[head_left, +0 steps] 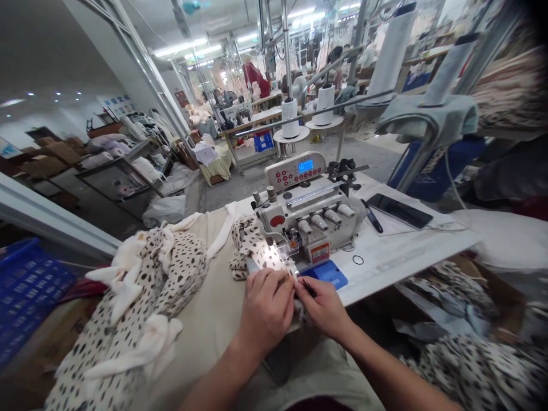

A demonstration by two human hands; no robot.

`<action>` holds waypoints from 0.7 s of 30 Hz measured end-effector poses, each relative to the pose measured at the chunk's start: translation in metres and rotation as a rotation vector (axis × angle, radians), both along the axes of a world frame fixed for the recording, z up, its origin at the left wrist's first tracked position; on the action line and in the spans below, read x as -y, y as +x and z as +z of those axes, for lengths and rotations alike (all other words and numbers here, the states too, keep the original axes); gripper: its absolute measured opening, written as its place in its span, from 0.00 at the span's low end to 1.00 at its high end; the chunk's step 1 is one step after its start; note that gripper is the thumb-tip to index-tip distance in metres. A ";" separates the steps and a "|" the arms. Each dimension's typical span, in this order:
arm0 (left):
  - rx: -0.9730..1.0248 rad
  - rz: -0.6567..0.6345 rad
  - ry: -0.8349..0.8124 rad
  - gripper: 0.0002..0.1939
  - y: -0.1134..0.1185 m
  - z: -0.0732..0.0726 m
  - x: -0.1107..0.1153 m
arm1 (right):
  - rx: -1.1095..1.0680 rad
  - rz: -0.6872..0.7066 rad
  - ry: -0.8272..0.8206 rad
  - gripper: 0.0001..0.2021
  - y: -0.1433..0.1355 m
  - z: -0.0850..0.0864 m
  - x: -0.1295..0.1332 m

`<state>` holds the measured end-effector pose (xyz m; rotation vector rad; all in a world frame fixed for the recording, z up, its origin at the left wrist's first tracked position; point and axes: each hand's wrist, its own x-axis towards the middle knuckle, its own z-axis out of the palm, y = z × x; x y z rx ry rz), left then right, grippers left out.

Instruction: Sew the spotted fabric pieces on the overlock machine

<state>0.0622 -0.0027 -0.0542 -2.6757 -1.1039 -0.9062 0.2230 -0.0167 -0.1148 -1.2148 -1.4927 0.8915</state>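
Two hands are seen in the head view, brought close together at the near side of the sewing machine. Spotted cloth is placed at the machine's lit left end and runs down to the hands. Its near edge is gripped by the drawn-in fingertips of the left hand; the right hand is narrowed to a pinch on it too, with a dark slim object among the fingers, too small to be identified. For a good result, the edges should probably be matched and flattened, the cloth guided without being pulled, and fingertips kept clear of the needle area. Its long axis is slanted from a bunched far-left end to a near-right end, pointed toward the person.
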 end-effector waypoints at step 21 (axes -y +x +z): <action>0.078 0.049 -0.060 0.12 -0.007 0.002 -0.008 | -0.054 0.012 -0.141 0.09 0.016 0.005 0.003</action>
